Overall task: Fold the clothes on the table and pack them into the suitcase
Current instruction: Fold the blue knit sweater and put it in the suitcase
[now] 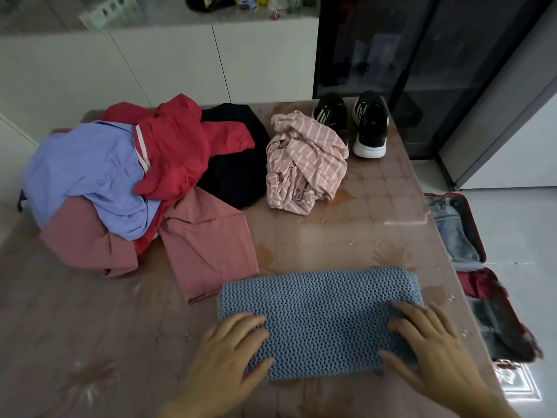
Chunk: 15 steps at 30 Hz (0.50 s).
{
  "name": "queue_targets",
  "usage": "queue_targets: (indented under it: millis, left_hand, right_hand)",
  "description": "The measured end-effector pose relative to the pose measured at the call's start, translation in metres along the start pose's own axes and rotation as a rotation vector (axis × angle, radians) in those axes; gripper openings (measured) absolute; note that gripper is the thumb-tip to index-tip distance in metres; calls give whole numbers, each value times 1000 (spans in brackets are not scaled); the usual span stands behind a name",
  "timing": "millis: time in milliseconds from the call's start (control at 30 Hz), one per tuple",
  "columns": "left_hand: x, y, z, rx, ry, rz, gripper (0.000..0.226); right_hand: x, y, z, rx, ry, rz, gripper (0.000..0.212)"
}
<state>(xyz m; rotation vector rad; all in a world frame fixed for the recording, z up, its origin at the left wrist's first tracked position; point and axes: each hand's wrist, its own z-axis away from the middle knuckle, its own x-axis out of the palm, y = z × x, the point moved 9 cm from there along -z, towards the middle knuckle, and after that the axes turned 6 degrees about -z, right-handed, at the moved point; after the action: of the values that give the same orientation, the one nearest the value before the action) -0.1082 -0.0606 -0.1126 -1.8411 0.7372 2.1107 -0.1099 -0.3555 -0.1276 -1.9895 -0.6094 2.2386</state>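
The folded blue knit (319, 312) lies at the table's (376, 230) near edge, long axis left to right, left hand (229, 357) and right hand (431, 348) resting on its ends, fingers spread. Behind sit a clothes pile (120, 182), striped top (304, 161) and 2 shoes (370, 122); the open suitcase (475, 227), right, holds jeans (449, 227).

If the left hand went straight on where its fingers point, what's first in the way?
The blue knit: the left hand touches its left edge with its fingers. Beyond it looks like bare table, though depth is unclear.
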Motion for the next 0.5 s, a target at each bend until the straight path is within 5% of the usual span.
queue_targets:
  millis: [267,400,500]
  left_hand:
    - [53,7,-46,-80,-219,-245,61]
    - [46,3,-41,-98,-138,-157,60]
    - [25,-25,-25,-320,82,80,61]
  right_hand:
    - [51,-49,-40,-101,-116,171,65]
    - [52,-45,-40,-111,-107,149,64]
    - [24,-26,-38,-10,30,15,59]
